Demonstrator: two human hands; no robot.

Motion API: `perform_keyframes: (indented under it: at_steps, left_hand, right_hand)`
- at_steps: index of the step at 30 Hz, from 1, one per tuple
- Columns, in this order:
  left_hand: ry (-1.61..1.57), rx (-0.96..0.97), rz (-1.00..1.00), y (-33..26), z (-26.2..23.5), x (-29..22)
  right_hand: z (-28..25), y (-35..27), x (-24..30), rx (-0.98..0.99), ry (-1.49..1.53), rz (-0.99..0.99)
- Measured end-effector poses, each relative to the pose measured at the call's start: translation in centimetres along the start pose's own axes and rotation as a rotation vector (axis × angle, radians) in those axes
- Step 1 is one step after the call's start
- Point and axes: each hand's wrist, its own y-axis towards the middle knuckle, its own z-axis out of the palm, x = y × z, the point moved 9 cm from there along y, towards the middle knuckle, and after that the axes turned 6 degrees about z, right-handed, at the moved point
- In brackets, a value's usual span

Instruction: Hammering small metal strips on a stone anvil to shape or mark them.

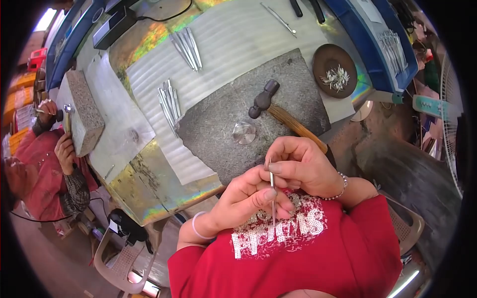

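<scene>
Close to my chest, my left hand point(246, 194) pinches a slim silver metal rod point(274, 214) between thumb and fingers. The rod stands nearly upright in the picture. At its upper end my right hand point(304, 166) closes thumb and fingertips; any small part there is too tiny to make out. Just beyond my hands lies a rough grey stone slab point(213, 129). On the slab rest a round shiny metal block point(244, 133) and a ball-peen hammer point(266, 99), its wooden handle pointing toward my right hand.
Bundles of slim silver rods point(186, 48) point(169, 105) lie on white foam sheeting point(223, 39). A brown dish point(320, 57) of small metal pieces sits right of the slab, near a blue bin point(405, 74). At left, a co-worker point(44, 174) holds a tool by a stone block point(82, 114).
</scene>
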Motion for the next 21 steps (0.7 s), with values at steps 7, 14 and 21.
perform_keyframes:
  at_steps: [7,14,21]
  left_hand:
    - [0.041,-0.038,0.021,0.7,0.3,0.1]
    - [-0.070,-0.011,0.020,0.7,-0.5,-0.2]
    - [-0.086,0.002,0.054,0.6,-1.4,-1.0]
  right_hand:
    - [-0.1,-0.8,1.0,0.042,0.010,-0.081]
    - [0.1,0.1,1.2,0.022,-0.006,-0.098]
    - [0.6,1.3,1.3,-0.006,-0.002,-0.023]
